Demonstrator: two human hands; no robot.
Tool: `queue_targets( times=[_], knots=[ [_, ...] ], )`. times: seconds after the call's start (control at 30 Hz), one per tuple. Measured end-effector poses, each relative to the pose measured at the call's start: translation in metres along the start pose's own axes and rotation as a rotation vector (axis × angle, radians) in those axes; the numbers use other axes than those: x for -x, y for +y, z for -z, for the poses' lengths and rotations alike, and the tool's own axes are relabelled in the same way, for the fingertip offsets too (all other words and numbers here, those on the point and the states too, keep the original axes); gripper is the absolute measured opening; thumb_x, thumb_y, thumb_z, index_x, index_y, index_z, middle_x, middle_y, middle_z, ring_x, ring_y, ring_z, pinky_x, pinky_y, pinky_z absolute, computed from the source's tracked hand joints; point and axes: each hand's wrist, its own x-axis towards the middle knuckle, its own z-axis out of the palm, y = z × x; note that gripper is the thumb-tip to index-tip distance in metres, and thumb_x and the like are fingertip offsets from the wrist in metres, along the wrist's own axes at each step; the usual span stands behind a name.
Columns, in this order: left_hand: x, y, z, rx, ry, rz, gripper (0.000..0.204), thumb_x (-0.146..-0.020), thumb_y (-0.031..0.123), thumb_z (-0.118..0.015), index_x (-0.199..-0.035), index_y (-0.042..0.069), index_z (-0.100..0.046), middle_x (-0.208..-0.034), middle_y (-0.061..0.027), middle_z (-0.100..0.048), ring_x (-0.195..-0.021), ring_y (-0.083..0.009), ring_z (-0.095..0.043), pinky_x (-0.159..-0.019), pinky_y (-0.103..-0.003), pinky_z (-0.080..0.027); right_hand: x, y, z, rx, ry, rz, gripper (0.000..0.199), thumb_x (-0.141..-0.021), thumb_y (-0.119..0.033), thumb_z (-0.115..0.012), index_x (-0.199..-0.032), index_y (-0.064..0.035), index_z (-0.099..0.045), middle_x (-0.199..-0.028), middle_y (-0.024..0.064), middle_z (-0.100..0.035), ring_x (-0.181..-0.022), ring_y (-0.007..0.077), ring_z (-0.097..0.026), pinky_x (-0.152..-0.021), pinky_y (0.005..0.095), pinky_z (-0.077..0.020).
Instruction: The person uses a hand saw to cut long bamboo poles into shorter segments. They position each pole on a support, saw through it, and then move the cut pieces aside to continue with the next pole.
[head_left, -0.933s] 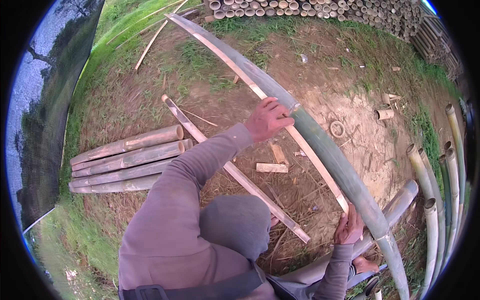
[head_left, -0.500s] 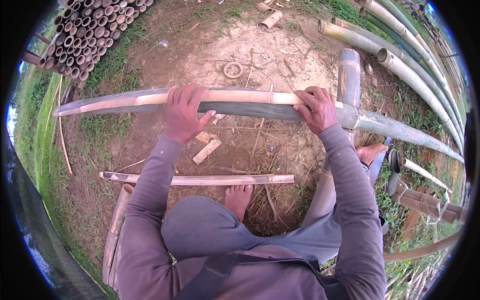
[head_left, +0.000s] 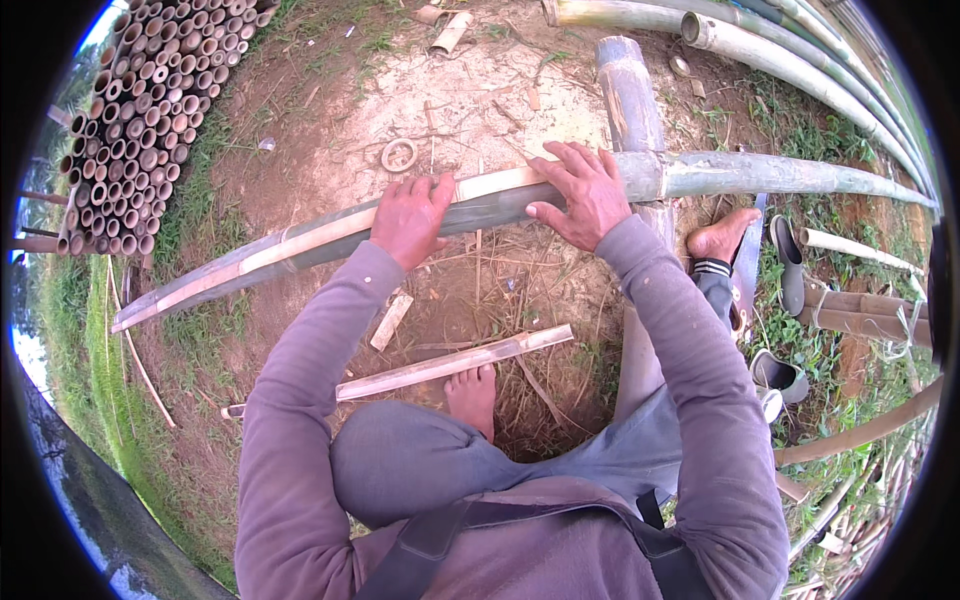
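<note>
A long green-grey bamboo pole (head_left: 330, 252) runs across in front of me, with a pale split bamboo strip (head_left: 497, 184) lying along its top. My left hand (head_left: 412, 222) bends its fingers over the strip's far edge, thumb on the near side. Further right, my right hand (head_left: 583, 195) rests on the strip and pole with its fingers spread and thumb apart, beside an upright bamboo post (head_left: 630, 105). The pole crosses this post, and the strip's right end is hidden under my right hand. Another split bamboo length (head_left: 460, 362) lies on the ground by my bare foot (head_left: 470, 402).
Stacked cut bamboo tubes (head_left: 150, 130) stand at the far left. Long bamboo poles (head_left: 800, 75) lie at the far right. A bamboo ring (head_left: 399, 155) and a short bamboo piece (head_left: 391, 321) lie on the dirt. Sandals (head_left: 787, 265) and tied bamboo (head_left: 860, 316) are at right.
My hands are closer together on the pole, the left one further right along it. My right hand's fingers have stretched out and spread. The whole view has turned, so the pole appears slanted.
</note>
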Motion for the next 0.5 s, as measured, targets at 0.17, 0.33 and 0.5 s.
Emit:
queue_targets(
  times=[0.17, 0.33, 0.5],
  knots=[
    [0.003, -0.004, -0.013, 0.026, 0.185, -0.080, 0.098, -0.070, 0.033, -0.095, -0.150, 0.007, -0.044, -0.129, -0.0180, -0.064, -0.116, -0.0370, -0.065, -0.104, -0.046, -0.051, 0.177, 0.085, 0.054, 0.022, 0.268, -0.365, 0.049, -0.089, -0.026, -0.078, -0.135, -0.0109, -0.067, -0.134, 0.0125, -0.067, -0.126, 0.0343, -0.061, -0.110, 0.0487, -0.0431],
    [-0.002, -0.001, -0.017, -0.013, 0.148, -0.026, 0.102, -0.065, 0.027, -0.096, -0.150, 0.006, -0.044, -0.124, -0.0188, -0.064, -0.111, -0.0384, -0.065, -0.099, -0.048, -0.052, 0.425, 0.144, 0.065, 0.023, 0.018, -1.315, 0.030, -0.095, -0.022, -0.066, -0.120, -0.0061, -0.071, -0.115, 0.0226, -0.073, -0.111, 0.0421, -0.068, -0.099, 0.0497, -0.0529],
    [-0.004, 0.000, -0.015, -0.014, 0.096, 0.015, 0.105, -0.068, 0.028, -0.094, -0.155, 0.004, -0.040, -0.124, -0.0209, -0.063, -0.110, -0.0415, -0.064, -0.100, -0.051, -0.052, 0.548, 0.115, -0.004, 0.170, -0.214, -1.195, 0.042, -0.094, -0.017, -0.064, -0.136, -0.0184, -0.064, -0.135, 0.0138, -0.063, -0.125, 0.0378, -0.060, -0.103, 0.0514, -0.0510]
  ],
)
